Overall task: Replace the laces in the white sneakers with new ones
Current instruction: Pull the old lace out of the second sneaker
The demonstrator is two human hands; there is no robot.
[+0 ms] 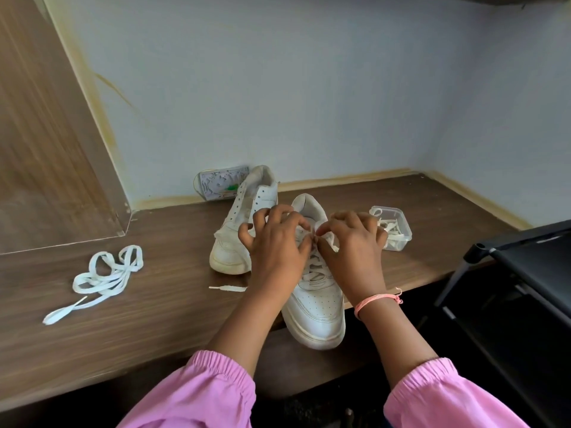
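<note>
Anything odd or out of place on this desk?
The near white sneaker overhangs the brown wooden desk's front edge, toe off the surface, while both hands pinch its lace. A loose white lace lies tangled to the left.

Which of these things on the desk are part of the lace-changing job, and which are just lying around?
Part of the job:
near sneaker, with both hands, left and right, at its lace
far sneaker, unlaced
loose lace
tub of laces

Lying about:
patterned packet by the wall
black rack
</note>
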